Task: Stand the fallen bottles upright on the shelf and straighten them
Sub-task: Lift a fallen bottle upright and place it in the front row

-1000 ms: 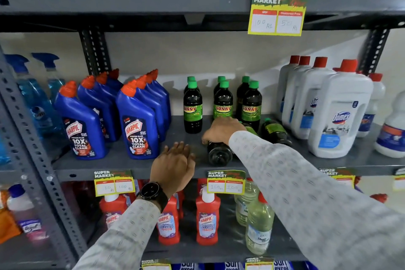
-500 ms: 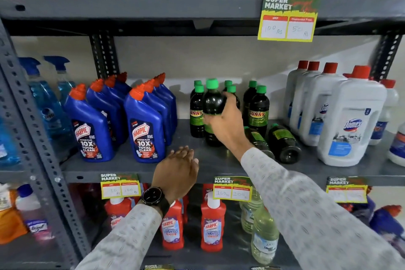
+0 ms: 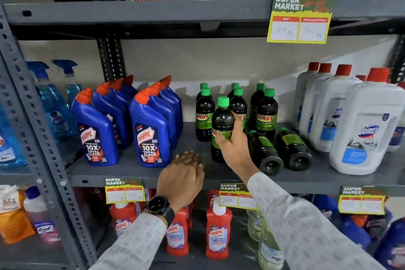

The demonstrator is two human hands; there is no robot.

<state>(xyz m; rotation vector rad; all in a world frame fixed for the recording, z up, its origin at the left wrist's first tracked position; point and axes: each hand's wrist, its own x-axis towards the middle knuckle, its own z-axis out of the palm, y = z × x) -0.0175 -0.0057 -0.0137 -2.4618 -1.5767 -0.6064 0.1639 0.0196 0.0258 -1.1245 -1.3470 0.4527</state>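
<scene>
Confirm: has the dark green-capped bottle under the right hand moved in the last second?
Yes. The dark green-capped bottle lay flat beside the standing row; now it stands upright on the grey metal shelf before that row, held by the right hand.

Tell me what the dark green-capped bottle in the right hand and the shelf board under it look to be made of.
Held bottle: probably clear glossy plastic, since highlights glint on its shoulder and dark liquid shows through; glass cannot be ruled out. Its cap looks like matte green plastic. Shelf board: apparently grey painted metal, matching the punched steel upright beside it.
</scene>
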